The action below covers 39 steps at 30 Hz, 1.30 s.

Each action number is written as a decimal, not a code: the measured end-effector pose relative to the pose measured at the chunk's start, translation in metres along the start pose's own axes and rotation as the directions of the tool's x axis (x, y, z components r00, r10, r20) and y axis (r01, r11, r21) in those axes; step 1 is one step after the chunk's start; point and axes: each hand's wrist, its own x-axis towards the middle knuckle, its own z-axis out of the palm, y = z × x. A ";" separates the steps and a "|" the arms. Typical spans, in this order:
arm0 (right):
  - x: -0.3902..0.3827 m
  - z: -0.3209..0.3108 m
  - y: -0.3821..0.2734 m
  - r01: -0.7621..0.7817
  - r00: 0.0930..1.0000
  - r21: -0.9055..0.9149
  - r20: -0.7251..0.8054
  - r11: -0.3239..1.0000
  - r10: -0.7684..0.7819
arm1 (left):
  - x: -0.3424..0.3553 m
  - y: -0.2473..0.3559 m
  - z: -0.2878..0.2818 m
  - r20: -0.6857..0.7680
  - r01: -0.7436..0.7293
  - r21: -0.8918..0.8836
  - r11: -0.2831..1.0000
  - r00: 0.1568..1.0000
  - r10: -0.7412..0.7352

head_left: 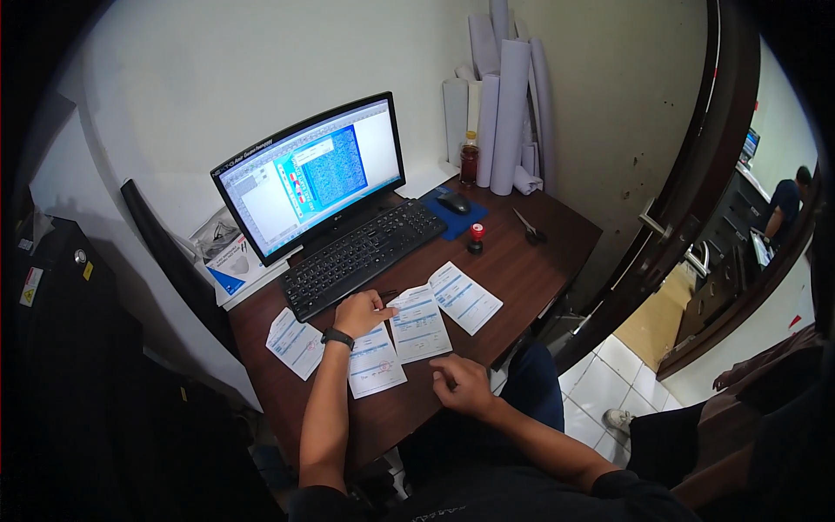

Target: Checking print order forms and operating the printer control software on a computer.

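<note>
Four printed slips lie on the brown desk: far left, middle left, middle right, far right. My left hand, with a dark wristwatch, rests over the middle slips just below the black keyboard, fingers curled; what they hold is hidden. A thin dark item, perhaps a pen, lies beside its fingers. My right hand hangs at the desk's front edge below the middle-right slip, fingers curled, contents unclear.
A lit monitor, mouse, red stamp, scissors, jar and paper rolls occupy the desk. A person is beyond the doorway frame; another person's shoe shows lower right.
</note>
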 end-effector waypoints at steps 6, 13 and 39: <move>-0.018 -0.025 0.009 -0.344 0.878 0.450 -0.156 0.824 0.452 | -0.001 -0.003 0.003 -0.016 -0.024 -0.016 1.000 1.000 0.024; -0.065 -0.079 0.137 -0.467 0.445 0.732 -0.291 0.496 0.847 | -0.001 -0.011 0.000 -0.029 -0.036 -0.076 0.996 0.999 0.034; -0.112 -0.073 0.546 -0.973 0.095 0.172 -0.298 0.151 0.950 | -0.002 0.233 0.160 0.276 -0.525 0.315 0.790 0.848 0.453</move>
